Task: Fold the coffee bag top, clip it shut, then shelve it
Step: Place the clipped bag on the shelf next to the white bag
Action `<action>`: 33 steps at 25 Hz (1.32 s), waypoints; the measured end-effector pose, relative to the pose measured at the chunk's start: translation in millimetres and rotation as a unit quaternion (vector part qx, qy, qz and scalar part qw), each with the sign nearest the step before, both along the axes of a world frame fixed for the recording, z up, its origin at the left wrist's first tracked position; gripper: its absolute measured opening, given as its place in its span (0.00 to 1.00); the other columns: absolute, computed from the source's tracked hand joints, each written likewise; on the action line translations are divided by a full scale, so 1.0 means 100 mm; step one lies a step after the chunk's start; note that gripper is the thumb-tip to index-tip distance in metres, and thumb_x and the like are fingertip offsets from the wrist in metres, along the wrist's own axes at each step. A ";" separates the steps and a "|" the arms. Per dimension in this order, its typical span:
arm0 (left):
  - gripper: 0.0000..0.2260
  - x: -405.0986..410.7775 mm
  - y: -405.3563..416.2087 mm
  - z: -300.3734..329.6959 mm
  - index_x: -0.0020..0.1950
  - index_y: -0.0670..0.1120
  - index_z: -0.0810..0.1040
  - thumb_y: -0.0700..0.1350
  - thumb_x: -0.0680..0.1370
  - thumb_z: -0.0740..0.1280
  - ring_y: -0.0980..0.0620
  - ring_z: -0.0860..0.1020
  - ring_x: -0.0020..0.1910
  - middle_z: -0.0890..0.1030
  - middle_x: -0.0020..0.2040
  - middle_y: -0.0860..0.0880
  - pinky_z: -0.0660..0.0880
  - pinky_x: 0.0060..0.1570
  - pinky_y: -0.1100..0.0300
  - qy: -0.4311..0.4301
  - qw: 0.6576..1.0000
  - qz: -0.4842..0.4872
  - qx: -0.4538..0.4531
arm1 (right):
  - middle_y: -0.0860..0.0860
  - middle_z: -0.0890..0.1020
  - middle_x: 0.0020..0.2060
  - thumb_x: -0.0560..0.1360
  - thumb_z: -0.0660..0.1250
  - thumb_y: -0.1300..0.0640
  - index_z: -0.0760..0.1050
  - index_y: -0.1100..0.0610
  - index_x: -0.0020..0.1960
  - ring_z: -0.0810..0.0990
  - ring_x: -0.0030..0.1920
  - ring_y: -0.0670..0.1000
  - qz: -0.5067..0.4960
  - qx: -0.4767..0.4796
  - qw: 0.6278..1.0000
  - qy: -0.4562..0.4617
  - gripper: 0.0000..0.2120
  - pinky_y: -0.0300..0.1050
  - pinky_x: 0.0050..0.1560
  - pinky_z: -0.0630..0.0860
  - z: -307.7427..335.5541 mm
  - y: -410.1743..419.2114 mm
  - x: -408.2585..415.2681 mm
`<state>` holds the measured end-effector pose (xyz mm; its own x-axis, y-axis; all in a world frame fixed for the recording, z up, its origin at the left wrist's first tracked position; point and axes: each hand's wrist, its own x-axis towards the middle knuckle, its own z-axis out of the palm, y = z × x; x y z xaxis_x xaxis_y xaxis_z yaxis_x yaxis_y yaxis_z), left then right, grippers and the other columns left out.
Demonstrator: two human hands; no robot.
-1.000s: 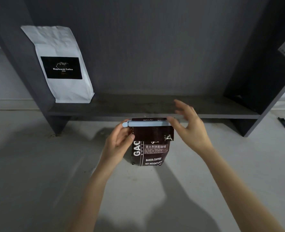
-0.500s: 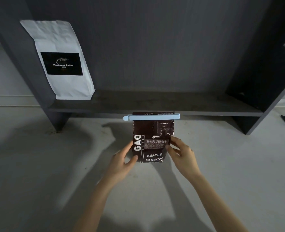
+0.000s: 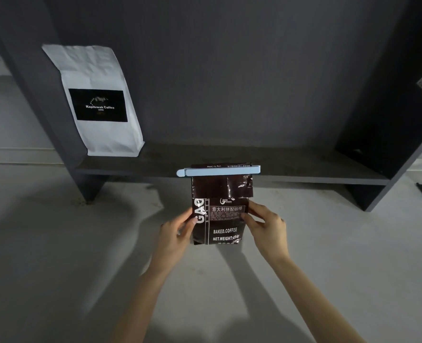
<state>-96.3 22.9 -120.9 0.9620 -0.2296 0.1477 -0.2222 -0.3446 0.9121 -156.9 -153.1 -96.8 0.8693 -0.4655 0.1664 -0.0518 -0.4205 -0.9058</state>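
Fingers of left hand point(image 3: 177, 231) and right hand point(image 3: 267, 226) pinch the brown coffee bag point(image 3: 220, 214) at its 9 and 3 o'clock edges, upright above the floor point(image 3: 56, 243). Pale-blue clip point(image 3: 218, 171) spans its folded top (12 o'clock), overlapping the dark shelf point(image 3: 304, 167); white coffee bag point(image 3: 98, 100) at 10 o'clock.

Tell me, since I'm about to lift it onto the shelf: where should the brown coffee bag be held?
Probably by its lower body, one hand on each side edge, as the left hand and right hand grip it now. The brown coffee bag stands upright and flat-sided, and the blue clip closes the folded top, so leave that alone.
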 end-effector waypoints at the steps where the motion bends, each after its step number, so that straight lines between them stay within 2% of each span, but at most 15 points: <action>1: 0.16 0.05 0.02 0.07 0.62 0.40 0.71 0.39 0.74 0.63 0.54 0.75 0.57 0.77 0.61 0.41 0.66 0.48 0.83 -0.011 1.000 -0.002 -0.003 | 0.53 0.81 0.54 0.72 0.65 0.65 0.76 0.55 0.57 0.75 0.34 0.33 0.004 -0.012 1.000 -0.004 0.15 0.17 0.38 0.68 0.05 0.01 0.05; 4: 0.16 0.22 0.11 0.32 0.62 0.42 0.72 0.41 0.74 0.63 0.57 0.75 0.54 0.77 0.60 0.43 0.70 0.50 0.75 -0.059 0.998 0.027 0.013 | 0.53 0.82 0.53 0.71 0.66 0.63 0.77 0.55 0.56 0.76 0.38 0.38 0.020 -0.042 0.999 -0.023 0.14 0.20 0.41 0.70 0.28 0.05 0.25; 8: 0.16 0.50 0.22 0.70 0.63 0.44 0.71 0.43 0.75 0.63 0.64 0.75 0.51 0.76 0.58 0.51 0.67 0.46 0.83 -0.129 0.990 0.050 0.021 | 0.54 0.83 0.48 0.71 0.67 0.61 0.76 0.54 0.57 0.80 0.44 0.48 0.051 -0.075 0.994 -0.057 0.15 0.38 0.50 0.74 0.64 0.12 0.61; 9: 0.16 0.59 0.26 0.79 0.63 0.44 0.71 0.43 0.75 0.63 0.63 0.75 0.51 0.76 0.58 0.51 0.70 0.49 0.79 -0.140 0.989 0.053 0.017 | 0.54 0.83 0.47 0.71 0.67 0.61 0.76 0.54 0.57 0.80 0.44 0.49 0.056 -0.078 0.993 -0.065 0.15 0.40 0.51 0.75 0.74 0.15 0.72; 12: 0.17 0.90 0.33 1.03 0.62 0.43 0.71 0.42 0.74 0.64 0.52 0.78 0.53 0.78 0.59 0.43 0.76 0.56 0.52 -0.159 0.984 0.082 -0.013 | 0.55 0.82 0.47 0.71 0.67 0.60 0.75 0.53 0.58 0.79 0.44 0.47 0.067 -0.105 0.988 -0.089 0.16 0.38 0.52 0.73 1.01 0.20 1.07; 14: 0.17 1.11 0.37 1.17 0.62 0.43 0.71 0.41 0.74 0.64 0.49 0.78 0.54 0.78 0.60 0.41 0.76 0.56 0.45 -0.173 0.980 0.095 -0.019 | 0.55 0.82 0.49 0.72 0.66 0.60 0.75 0.53 0.59 0.78 0.44 0.45 0.085 -0.112 0.984 -0.107 0.16 0.37 0.51 0.73 1.13 0.24 1.32; 17: 0.17 1.42 0.41 1.31 0.63 0.44 0.71 0.42 0.75 0.63 0.50 0.78 0.53 0.79 0.59 0.41 0.76 0.56 0.47 -0.209 0.972 0.110 0.014 | 0.54 0.82 0.50 0.72 0.66 0.60 0.75 0.53 0.59 0.77 0.45 0.44 0.090 -0.125 0.980 -0.125 0.15 0.34 0.50 0.72 1.24 0.28 1.67; 20: 0.17 1.73 0.44 1.30 0.64 0.45 0.69 0.42 0.75 0.62 0.52 0.77 0.53 0.79 0.59 0.43 0.76 0.56 0.49 -0.205 0.972 0.112 0.009 | 0.53 0.81 0.46 0.72 0.66 0.60 0.75 0.53 0.58 0.77 0.44 0.45 0.086 -0.128 0.979 -0.133 0.15 0.21 0.42 0.68 1.21 0.30 2.00; 21: 0.17 1.82 0.44 1.24 0.64 0.45 0.69 0.42 0.75 0.62 0.52 0.77 0.53 0.79 0.57 0.44 0.76 0.55 0.50 -0.200 0.973 0.116 0.021 | 0.53 0.81 0.46 0.72 0.66 0.60 0.75 0.53 0.58 0.77 0.44 0.46 0.088 -0.128 0.980 -0.127 0.15 0.20 0.42 0.68 1.15 0.32 2.09; 22: 0.17 1.88 0.43 1.15 0.64 0.45 0.69 0.42 0.76 0.61 0.50 0.78 0.53 0.80 0.55 0.43 0.76 0.52 0.51 -0.200 0.971 0.123 0.041 | 0.54 0.81 0.47 0.72 0.65 0.59 0.75 0.53 0.59 0.79 0.45 0.48 0.091 -0.126 0.981 -0.114 0.15 0.24 0.46 0.72 1.05 0.34 2.15; 23: 0.16 1.93 0.40 1.04 0.64 0.43 0.70 0.41 0.76 0.61 0.46 0.80 0.51 0.82 0.53 0.41 0.76 0.48 0.53 -0.207 0.967 0.137 0.060 | 0.55 0.81 0.48 0.73 0.65 0.59 0.75 0.54 0.59 0.81 0.45 0.51 0.090 -0.126 0.983 -0.100 0.15 0.35 0.50 0.76 0.94 0.37 2.20; 24: 0.15 1.96 0.38 0.92 0.62 0.41 0.71 0.41 0.76 0.60 0.42 0.81 0.48 0.82 0.51 0.38 0.75 0.44 0.56 -0.215 0.962 0.154 0.072 | 0.57 0.81 0.48 0.73 0.64 0.59 0.75 0.54 0.58 0.82 0.45 0.54 0.084 -0.126 0.984 -0.088 0.14 0.47 0.51 0.78 0.82 0.40 2.23; 25: 0.14 1.97 0.37 0.83 0.61 0.39 0.72 0.41 0.76 0.60 0.41 0.82 0.46 0.83 0.49 0.36 0.74 0.41 0.58 -0.219 0.958 0.168 0.079 | 0.57 0.81 0.48 0.74 0.64 0.58 0.75 0.55 0.58 0.82 0.44 0.56 0.076 -0.127 0.985 -0.087 0.13 0.52 0.50 0.78 0.74 0.43 2.24; 29: 0.13 2.04 0.36 0.74 0.58 0.37 0.74 0.41 0.76 0.60 0.41 0.82 0.41 0.83 0.45 0.35 0.71 0.39 0.60 -0.228 0.952 0.187 0.078 | 0.57 0.80 0.47 0.74 0.63 0.57 0.75 0.57 0.58 0.82 0.42 0.54 0.064 -0.133 0.985 -0.089 0.13 0.48 0.46 0.78 0.67 0.44 2.32; 33: 0.13 2.04 0.37 0.73 0.58 0.37 0.74 0.41 0.76 0.60 0.41 0.82 0.39 0.84 0.44 0.35 0.73 0.38 0.59 -0.248 0.948 0.183 0.084 | 0.57 0.80 0.47 0.74 0.62 0.58 0.75 0.57 0.59 0.82 0.40 0.54 0.057 -0.133 0.985 -0.091 0.13 0.51 0.47 0.79 0.66 0.46 2.27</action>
<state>108.0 59.5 -48.1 0.8041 0.0467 0.5927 -0.4456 -0.6127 0.6527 70.4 -106.8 -30.5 0.8582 -0.2860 0.4263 0.1616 -0.6376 -0.7532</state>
